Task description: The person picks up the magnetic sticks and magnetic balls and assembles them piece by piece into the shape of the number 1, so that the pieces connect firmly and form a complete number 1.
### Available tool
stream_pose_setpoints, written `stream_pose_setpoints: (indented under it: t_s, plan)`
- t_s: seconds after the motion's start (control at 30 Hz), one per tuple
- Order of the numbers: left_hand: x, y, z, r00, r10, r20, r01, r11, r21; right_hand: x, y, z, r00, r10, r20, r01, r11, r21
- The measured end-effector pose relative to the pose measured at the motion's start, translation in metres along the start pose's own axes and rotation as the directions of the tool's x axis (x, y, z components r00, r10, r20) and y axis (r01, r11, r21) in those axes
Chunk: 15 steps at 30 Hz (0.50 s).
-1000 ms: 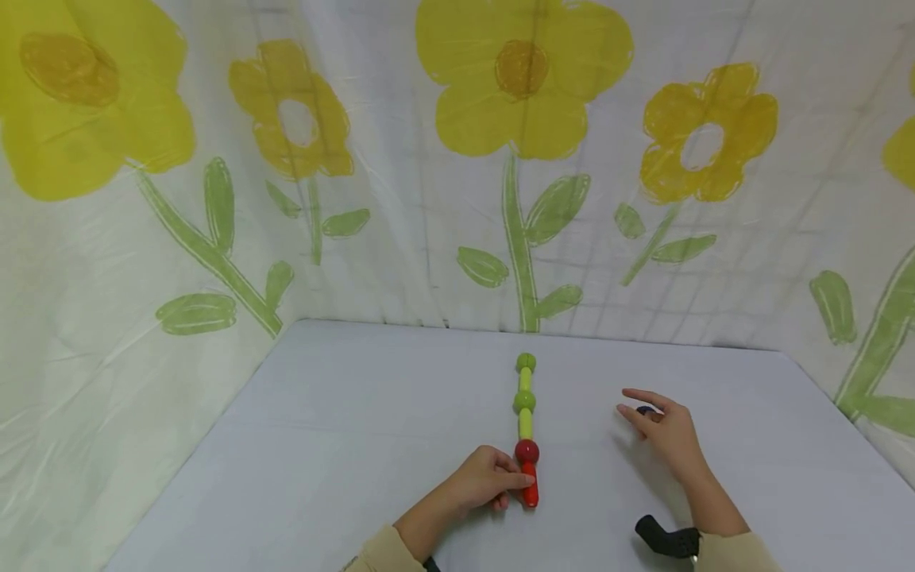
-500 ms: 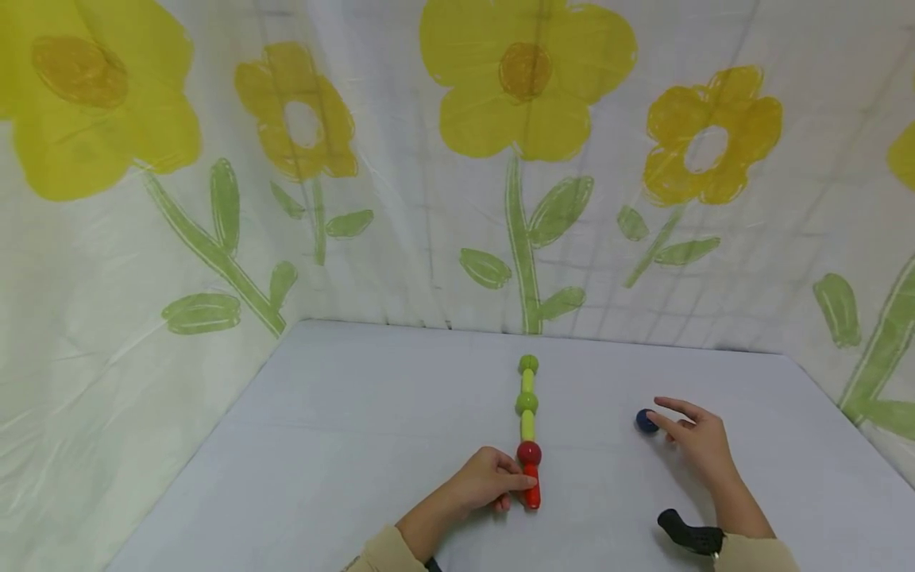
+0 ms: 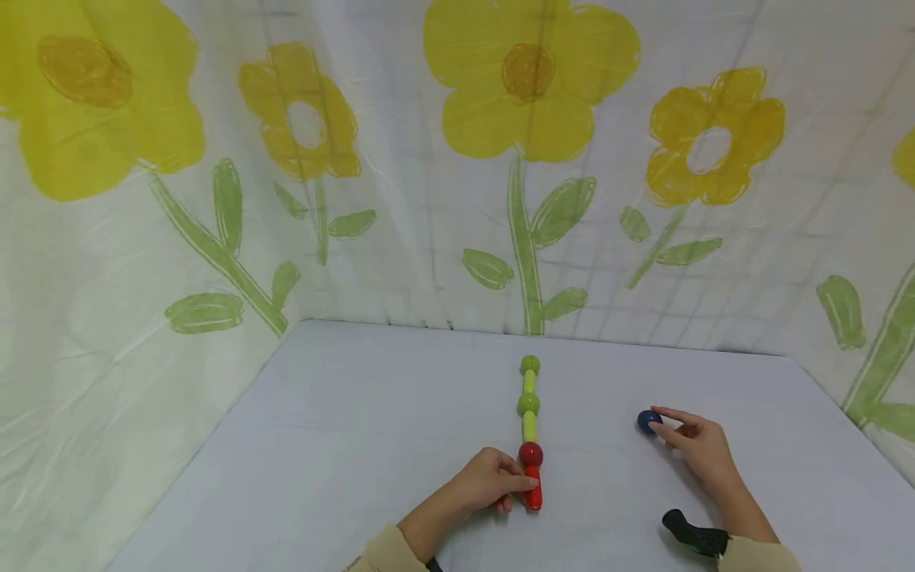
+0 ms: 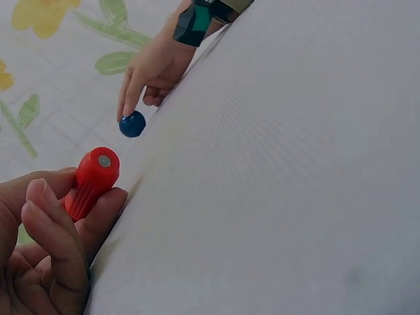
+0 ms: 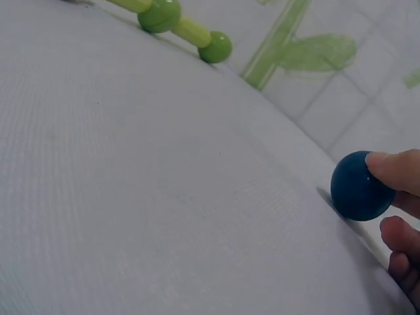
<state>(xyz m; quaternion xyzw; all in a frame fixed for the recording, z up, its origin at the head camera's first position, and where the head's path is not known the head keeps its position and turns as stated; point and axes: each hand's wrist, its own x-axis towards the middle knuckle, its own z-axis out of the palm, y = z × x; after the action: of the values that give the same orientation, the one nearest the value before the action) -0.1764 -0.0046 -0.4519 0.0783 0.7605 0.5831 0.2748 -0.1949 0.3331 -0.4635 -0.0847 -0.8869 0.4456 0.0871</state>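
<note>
A straight chain of balls and sticks runs along the table. From its far end come a green ball [image 3: 530, 365], a yellow-green stick [image 3: 529, 382], another green ball [image 3: 528, 403], a second yellow-green stick [image 3: 529, 427], a red ball [image 3: 531, 454] and a red stick [image 3: 534, 498]. My left hand [image 3: 488, 481] pinches the red stick between thumb and fingers. A round metal disc [image 4: 104, 161] shows in the stick's near end in the left wrist view. To the right, my right hand [image 3: 703, 453] holds a dark blue ball [image 5: 356, 187] between thumb and fingertips.
The white table [image 3: 343, 405] ends at a back edge against a white sheet [image 3: 400, 238] painted with yellow flowers. A black strap or mount [image 3: 693, 536] sticks out from the right wrist, by the beige sleeve [image 3: 758, 554].
My right hand has drawn back to the right and toward me, baring the blue ball, then pinched the ball. My left hand keeps its hold on the red stick; the chain looks unchanged.
</note>
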Motion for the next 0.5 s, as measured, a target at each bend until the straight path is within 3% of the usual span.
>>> stream_pose_setpoints:
  t_s: [0.23,0.5]
  plan:
    - [-0.0004,0.0002,-0.0003,1.000,0.007,0.005,-0.007,1.000,-0.014,0.0010,0.0007,0.0046,0.998,-0.059,0.008,0.060,0.993,-0.106]
    - [0.0018,-0.0013,0.0002,1.000,-0.004,-0.003,0.004,1.000,-0.006,-0.0010,0.0007,0.0081,0.994,-0.101,-0.030,0.095,0.983,-0.155]
